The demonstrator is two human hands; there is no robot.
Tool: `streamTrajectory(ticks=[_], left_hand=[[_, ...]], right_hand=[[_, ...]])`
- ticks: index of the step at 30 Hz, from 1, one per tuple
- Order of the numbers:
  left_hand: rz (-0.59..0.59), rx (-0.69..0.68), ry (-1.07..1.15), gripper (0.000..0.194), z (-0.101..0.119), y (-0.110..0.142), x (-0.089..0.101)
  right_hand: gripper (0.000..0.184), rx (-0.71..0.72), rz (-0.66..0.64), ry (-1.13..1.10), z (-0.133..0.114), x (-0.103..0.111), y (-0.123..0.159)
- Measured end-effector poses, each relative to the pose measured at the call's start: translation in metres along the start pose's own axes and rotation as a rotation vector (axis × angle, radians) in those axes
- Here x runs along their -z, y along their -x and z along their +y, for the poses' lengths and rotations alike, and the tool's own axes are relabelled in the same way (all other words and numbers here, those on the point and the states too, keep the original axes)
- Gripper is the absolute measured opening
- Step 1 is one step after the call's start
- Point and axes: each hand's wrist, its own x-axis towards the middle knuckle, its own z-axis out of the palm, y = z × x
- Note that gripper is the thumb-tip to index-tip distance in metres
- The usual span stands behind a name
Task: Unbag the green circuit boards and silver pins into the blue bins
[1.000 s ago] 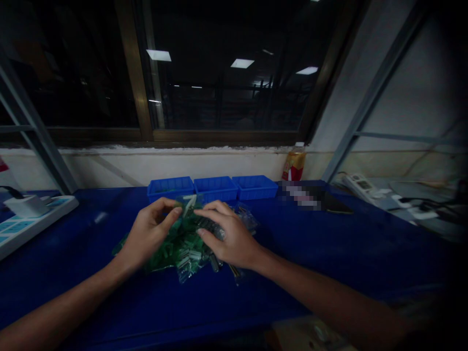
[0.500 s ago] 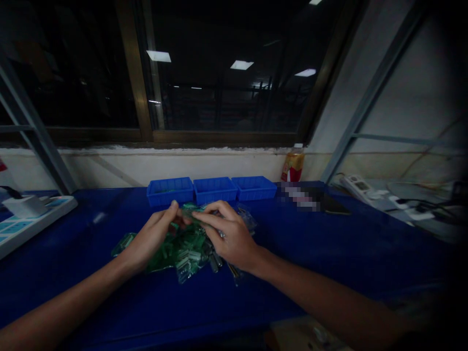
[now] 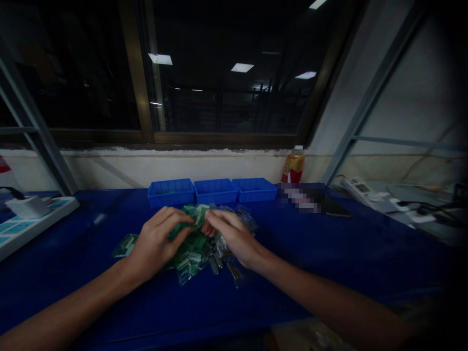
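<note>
Above a pile of small bags in the middle of the table, my right hand point(image 3: 236, 236) is closed with its thumb on top, gripping a green plastic bag point(image 3: 200, 213) of small pale pieces. From the other side my left hand point(image 3: 157, 239) has its fingers bent and tips together at the same bag's left edge. Under both hands lie more green clear bags point(image 3: 188, 261) with pale pieces. Right of those are dark metallic cylinders point(image 3: 215, 264) and a clear bag with thin brass-coloured pins point(image 3: 234, 273). One green bag point(image 3: 125, 245) sits left of my left wrist.
Three blue bins stand in a row behind the pile: left point(image 3: 170, 197), middle point(image 3: 215, 196) and right point(image 3: 256, 194). A bottle point(image 3: 293, 165) and a dark flat object point(image 3: 334, 207) are at the back right. At the left is a power strip point(image 3: 60, 209).
My left hand has turned its back upward and moved slightly right. My right hand has rolled so its thumb is on top, with the green bag now clearer between both hands.
</note>
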Motion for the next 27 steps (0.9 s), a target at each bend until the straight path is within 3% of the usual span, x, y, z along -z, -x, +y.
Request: streamTrajectory(ticks=[2, 4, 7, 10, 12, 14, 18, 21, 22, 24, 27], left_hand=[[-0.043, -0.067, -0.024, 0.012, 0.002, 0.001, -0.002], [-0.091, 0.0, 0.013, 0.015, 0.004, 0.0, -0.002], [-0.169, 0.314, 0.257, 0.023, 0.006, -0.005, -0.001], [-0.167, 0.672, 0.663, 0.043, 0.006, -0.008, -0.001], [-0.164, 0.783, 0.859, 0.044, 0.005, -0.008, -0.002], [-0.162, 0.798, 0.913, 0.033, 0.005, -0.008, -0.002], [-0.019, 0.662, 0.644, 0.018, 0.002, -0.008, 0.0], [0.067, 0.341, 0.237, 0.01, 0.0, -0.006, 0.003], [0.064, 0.201, 0.123, 0.008, 0.001, -0.004, 0.004], [0.016, -0.042, -0.016, 0.009, 0.003, -0.001, 0.004], [-0.097, -0.194, -0.057, 0.016, 0.007, 0.002, 0.001]], right_hand=[[0.027, -0.03, 0.049, -0.054, 0.004, 0.0, -0.002], [0.022, 0.043, 0.107, 0.054, 0.007, 0.001, -0.001], [0.019, 0.321, 0.144, 0.382, 0.008, 0.005, 0.001], [0.029, 0.549, 0.1, 0.609, 0.009, 0.008, 0.004], [0.037, 0.615, 0.076, 0.681, 0.011, 0.007, 0.006], [0.043, 0.634, 0.07, 0.711, 0.012, 0.006, 0.006], [0.044, 0.504, 0.063, 0.619, 0.005, 0.003, 0.007], [0.024, 0.227, -0.018, 0.38, -0.001, 0.002, 0.005], [0.02, 0.128, -0.04, 0.263, -0.001, 0.001, 0.004], [0.032, -0.034, -0.047, 0.011, 0.0, -0.001, 0.002], [0.033, -0.113, -0.013, -0.176, 0.004, -0.003, -0.001]])
